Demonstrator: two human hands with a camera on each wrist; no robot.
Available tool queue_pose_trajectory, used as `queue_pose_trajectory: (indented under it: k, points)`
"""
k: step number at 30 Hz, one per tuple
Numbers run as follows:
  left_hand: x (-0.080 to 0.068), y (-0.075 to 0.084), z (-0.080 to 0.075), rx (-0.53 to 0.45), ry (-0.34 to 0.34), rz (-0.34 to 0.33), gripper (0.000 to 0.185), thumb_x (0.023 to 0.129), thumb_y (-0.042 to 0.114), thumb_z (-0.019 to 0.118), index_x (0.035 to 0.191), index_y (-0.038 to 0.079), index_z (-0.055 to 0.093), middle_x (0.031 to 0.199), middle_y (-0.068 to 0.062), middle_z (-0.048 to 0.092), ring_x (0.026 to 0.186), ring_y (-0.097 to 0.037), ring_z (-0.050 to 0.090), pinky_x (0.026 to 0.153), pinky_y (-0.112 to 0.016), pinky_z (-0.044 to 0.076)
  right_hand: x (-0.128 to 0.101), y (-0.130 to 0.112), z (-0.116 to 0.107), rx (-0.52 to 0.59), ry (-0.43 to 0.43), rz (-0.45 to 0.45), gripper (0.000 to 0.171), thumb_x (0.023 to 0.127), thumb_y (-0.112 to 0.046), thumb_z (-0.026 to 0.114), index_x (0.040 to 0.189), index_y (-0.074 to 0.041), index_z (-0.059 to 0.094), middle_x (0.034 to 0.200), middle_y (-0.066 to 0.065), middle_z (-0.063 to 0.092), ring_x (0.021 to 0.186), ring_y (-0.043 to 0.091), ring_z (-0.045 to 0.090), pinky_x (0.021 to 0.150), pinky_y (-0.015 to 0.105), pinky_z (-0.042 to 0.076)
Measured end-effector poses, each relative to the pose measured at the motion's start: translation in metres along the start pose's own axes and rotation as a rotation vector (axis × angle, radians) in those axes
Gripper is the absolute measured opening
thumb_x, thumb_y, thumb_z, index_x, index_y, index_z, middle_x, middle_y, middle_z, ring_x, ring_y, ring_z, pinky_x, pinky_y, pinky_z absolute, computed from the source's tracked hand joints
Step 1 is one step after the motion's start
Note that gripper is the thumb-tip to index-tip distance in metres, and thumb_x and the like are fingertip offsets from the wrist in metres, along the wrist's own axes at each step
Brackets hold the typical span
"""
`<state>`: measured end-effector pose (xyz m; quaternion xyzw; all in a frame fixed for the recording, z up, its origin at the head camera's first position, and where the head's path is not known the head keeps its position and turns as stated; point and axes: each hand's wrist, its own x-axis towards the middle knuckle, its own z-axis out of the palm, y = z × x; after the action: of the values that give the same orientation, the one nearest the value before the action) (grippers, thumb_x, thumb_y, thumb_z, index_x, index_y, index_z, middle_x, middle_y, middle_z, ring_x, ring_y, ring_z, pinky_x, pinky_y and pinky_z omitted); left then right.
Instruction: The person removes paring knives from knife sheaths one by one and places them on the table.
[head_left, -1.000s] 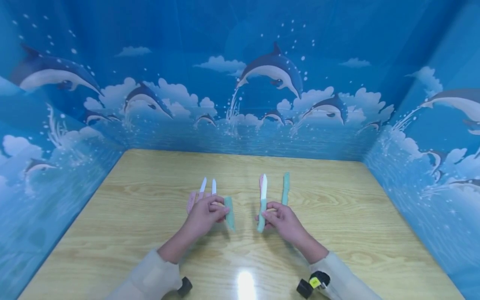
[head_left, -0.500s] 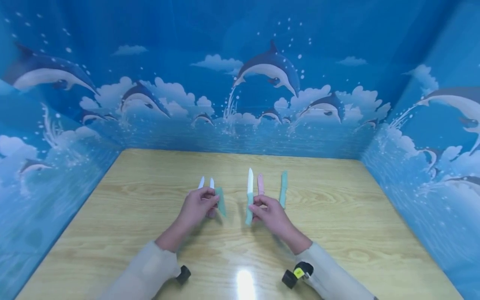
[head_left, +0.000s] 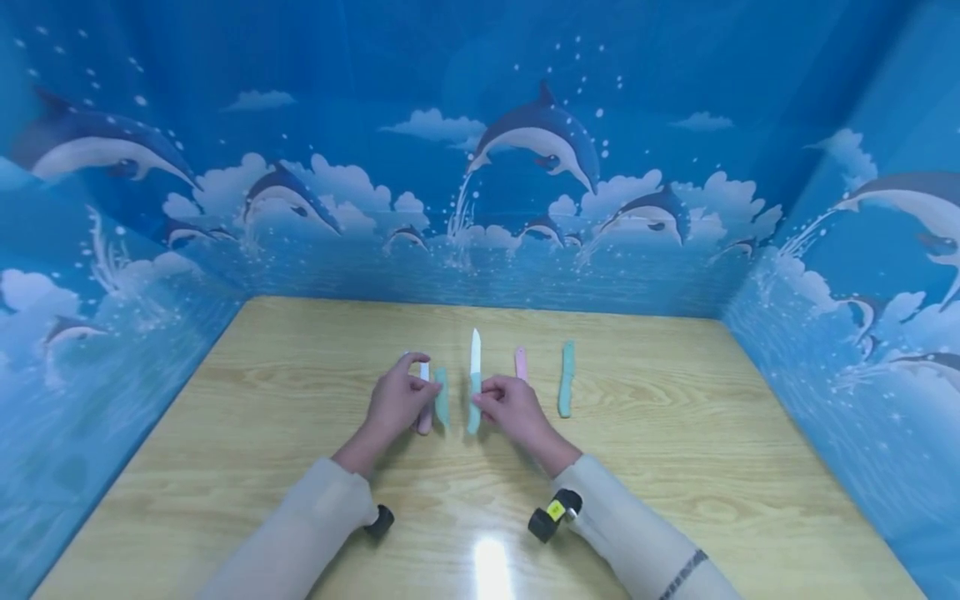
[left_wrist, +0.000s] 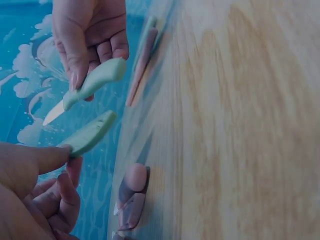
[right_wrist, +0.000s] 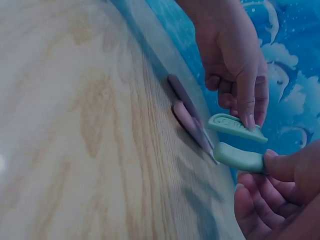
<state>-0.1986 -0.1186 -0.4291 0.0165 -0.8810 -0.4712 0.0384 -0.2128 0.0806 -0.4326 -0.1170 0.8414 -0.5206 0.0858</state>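
Note:
In the head view, my left hand (head_left: pixel 396 402) pinches a pale green blade sheath (head_left: pixel 442 398) between thumb and fingers. Embossed lettering on that sheath (right_wrist: pixel 235 128) shows in the right wrist view. My right hand (head_left: pixel 517 407) holds a knife (head_left: pixel 475 404) by its green handle, its white blade (head_left: pixel 476 352) pointing away from me. Sheath and knife stand side by side above the table with a narrow gap between them. Beside my left hand lies a pink-handled knife (head_left: pixel 424 421), partly covered by the fingers; another behind it is mostly hidden.
Beyond my right hand lies a slim pink piece (head_left: pixel 521 360), its near end hidden. Farther right is a long green piece (head_left: pixel 567 379) with a notched edge. The wooden table (head_left: pixel 300 350) ends at a blue dolphin-print curtain (head_left: pixel 465 150) at the back and sides.
My right hand has carried the knife leftward and slightly away from me, closer to the sheath. My left hand has shifted slightly forward, and the right-hand pink piece stands apart from the knife in view.

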Motion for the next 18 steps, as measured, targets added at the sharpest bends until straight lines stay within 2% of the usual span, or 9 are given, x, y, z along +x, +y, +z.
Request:
queue_pose_trajectory:
  k: [5, 10, 14, 18]
  points:
    - [0.007, -0.001, 0.004, 0.084, -0.001, -0.045, 0.050, 0.087, 0.022, 0.074, 0.131, 0.009, 0.052, 0.092, -0.008, 0.074, 0.060, -0.013, 0.066, 0.066, -0.035, 0.056, 0.013, 0.000, 0.008, -0.027, -0.002, 0.050, 0.017, 0.092, -0.014, 0.068, 0.099, 0.001, 0.068, 0.077, 0.006, 0.067, 0.069, 0.018, 0.065, 0.058, 0.023, 0.054]
    - [0.012, -0.001, 0.006, 0.135, 0.003, -0.034, 0.052, 0.089, 0.022, 0.072, 0.134, 0.009, 0.049, 0.089, -0.004, 0.074, 0.051, -0.012, 0.063, 0.071, -0.037, 0.055, 0.023, -0.002, 0.015, -0.108, 0.029, 0.071, 0.015, 0.089, -0.017, 0.072, 0.093, -0.002, 0.070, 0.072, 0.003, 0.065, 0.062, 0.012, 0.057, 0.054, 0.021, 0.048]
    - [0.015, -0.002, 0.009, 0.187, 0.002, -0.033, 0.052, 0.089, 0.021, 0.072, 0.133, 0.008, 0.049, 0.089, -0.004, 0.074, 0.051, -0.009, 0.061, 0.074, -0.039, 0.054, 0.030, -0.003, 0.019, -0.169, 0.036, 0.089, 0.014, 0.086, -0.019, 0.074, 0.087, -0.005, 0.072, 0.070, -0.001, 0.064, 0.059, 0.009, 0.050, 0.053, 0.020, 0.042]
    - [0.016, -0.001, 0.011, 0.272, -0.011, -0.037, 0.052, 0.089, 0.023, 0.071, 0.134, 0.009, 0.049, 0.090, -0.003, 0.073, 0.050, -0.008, 0.059, 0.073, -0.039, 0.054, 0.032, -0.004, 0.022, -0.224, 0.033, 0.116, 0.014, 0.086, -0.020, 0.075, 0.083, -0.006, 0.072, 0.069, -0.002, 0.064, 0.058, 0.008, 0.048, 0.051, 0.020, 0.039]
